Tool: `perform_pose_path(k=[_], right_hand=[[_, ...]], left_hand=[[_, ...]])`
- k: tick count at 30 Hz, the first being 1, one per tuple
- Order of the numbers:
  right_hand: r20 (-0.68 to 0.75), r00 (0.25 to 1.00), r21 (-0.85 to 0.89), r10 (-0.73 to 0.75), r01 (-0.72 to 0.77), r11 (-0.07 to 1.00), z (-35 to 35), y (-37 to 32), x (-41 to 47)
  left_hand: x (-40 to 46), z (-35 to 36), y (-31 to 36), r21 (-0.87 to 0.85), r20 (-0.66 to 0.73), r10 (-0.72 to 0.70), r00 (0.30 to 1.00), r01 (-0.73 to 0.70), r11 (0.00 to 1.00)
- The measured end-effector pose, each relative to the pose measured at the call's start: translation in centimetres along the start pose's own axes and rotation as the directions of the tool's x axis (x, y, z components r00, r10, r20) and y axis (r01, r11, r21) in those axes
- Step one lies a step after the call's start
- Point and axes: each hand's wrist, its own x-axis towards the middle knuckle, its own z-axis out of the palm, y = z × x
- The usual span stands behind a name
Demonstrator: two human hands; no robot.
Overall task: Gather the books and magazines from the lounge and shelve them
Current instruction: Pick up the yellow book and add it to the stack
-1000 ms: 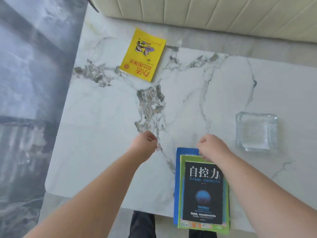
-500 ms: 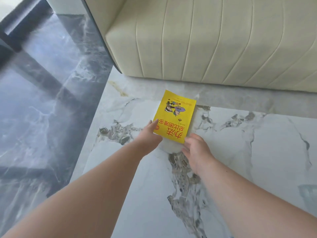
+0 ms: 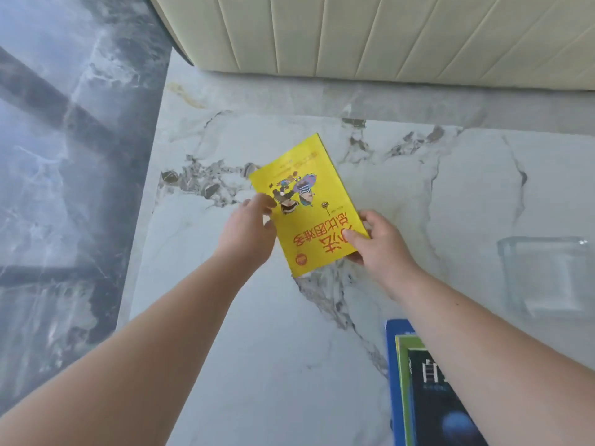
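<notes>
The yellow book [image 3: 309, 220], flat on the surface [image 3: 257, 349] a moment ago, is now lifted; the right hand [image 3: 380, 243] pinches its near right corner, while the left hand [image 3: 251, 230] curls at its left edge, grip unclear. It probably joins the stack [image 3: 415, 381] at near right

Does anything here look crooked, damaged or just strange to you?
Nothing spilled or damaged. The yellow book, held between the left hand and right hand, is skewed to the table edges and its title is upside down to the camera. The stack of books is staggered.
</notes>
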Motion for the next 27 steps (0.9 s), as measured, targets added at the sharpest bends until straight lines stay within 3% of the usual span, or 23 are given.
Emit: perform_pose_path(k=[2, 5, 7, 9, 10, 12, 13, 14, 17, 19, 21, 24, 27], right_hand=[[0.065, 0.998, -0.017, -0.007, 0.008, 1.000, -2.7, -0.1, -2.2], [0.091, 0.996, -0.074, -0.014, 0.021, 0.997, -7.2, -0.4, -4.9], [0.109, 0.993, -0.148, -0.040, 0.055, 0.987, -10.3, -0.1, -6.5], [0.173, 0.984, -0.226, -0.045, 0.084, 0.971, -13.1, 0.4, -8.5], [0.216, 0.975, -0.265, -0.047, 0.105, 0.959, -14.1, 0.7, -9.4], [0.260, 0.965, -0.317, -0.040, 0.124, 0.940, -16.7, 1.9, -11.8], [0.262, 0.964, -0.305, -0.047, 0.128, 0.944, -17.3, 2.4, -12.6], [0.248, 0.968, -0.260, -0.044, 0.110, 0.959, -18.1, 3.1, -13.5], [0.233, 0.970, 0.044, 0.067, -0.080, 0.996, -21.3, 5.9, -15.9], [0.273, 0.945, 0.171, 0.182, -0.234, 0.957, -23.5, 8.6, -16.8], [0.287, 0.915, 0.196, 0.283, -0.346, 0.918, -24.8, 12.0, -18.1], [0.317, 0.873, 0.135, 0.371, -0.429, 0.893, -23.6, 17.1, -20.8], [0.088, 0.951, -0.205, 0.297, -0.275, 0.940, -21.1, 20.3, -22.5]], left_hand=[[-1.8, -0.5, 1.5, 0.106, -0.081, 0.116, 0.990, -0.107, 0.989], [-5.0, -0.2, 4.4, 0.389, 0.000, 0.261, 0.965, -0.240, 0.889], [-7.5, 0.7, 6.3, 0.481, 0.020, 0.222, 0.975, -0.204, 0.853], [-10.3, 2.0, 8.6, 0.438, 0.010, 0.211, 0.977, -0.194, 0.878], [-11.6, 2.8, 9.8, 0.411, 0.055, 0.272, 0.961, -0.270, 0.871], [-14.7, 5.4, 12.8, 0.361, 0.256, 0.407, 0.877, -0.477, 0.801], [-15.6, 6.5, 13.8, 0.319, 0.337, 0.409, 0.848, -0.511, 0.798], [-16.6, 7.6, 14.5, 0.270, 0.396, 0.352, 0.848, -0.474, 0.838], [-19.3, 10.9, 15.1, 0.040, 0.464, 0.134, 0.876, -0.171, 0.984], [-21.5, 13.3, 14.2, -0.083, 0.434, 0.007, 0.901, 0.032, 0.996], [-24.2, 16.1, 12.9, -0.236, 0.419, -0.137, 0.897, 0.254, 0.938], [-28.0, 20.7, 11.6, -0.398, 0.430, -0.326, 0.842, 0.501, 0.768], [-30.1, 24.4, 10.4, -0.315, 0.382, -0.396, 0.835, 0.521, 0.793]])
